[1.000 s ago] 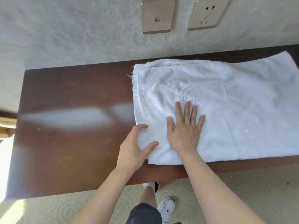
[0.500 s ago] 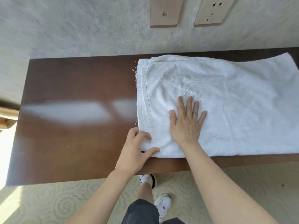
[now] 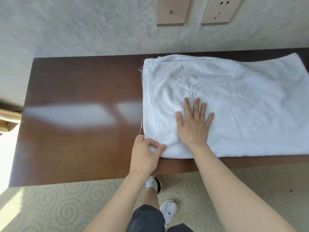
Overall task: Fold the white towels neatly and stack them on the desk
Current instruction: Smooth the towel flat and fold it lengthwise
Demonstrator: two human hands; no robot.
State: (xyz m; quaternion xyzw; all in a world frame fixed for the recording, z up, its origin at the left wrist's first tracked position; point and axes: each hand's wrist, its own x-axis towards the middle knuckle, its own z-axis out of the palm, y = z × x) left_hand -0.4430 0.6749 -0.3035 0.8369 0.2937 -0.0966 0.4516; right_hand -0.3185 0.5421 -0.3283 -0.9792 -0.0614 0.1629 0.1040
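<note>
Head view shows one towel lying on the desk, folded over at least once. Her right hand presses flat on it, fingers spread; the left hand pinches its near-left corner. No stack exists yet, so most folding remains.

Head cam, looks down, close over desk.

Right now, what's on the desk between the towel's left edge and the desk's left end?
Nothing: in the head view, the desk is bare from the towel to its left end, showing only pale window glare.
</note>
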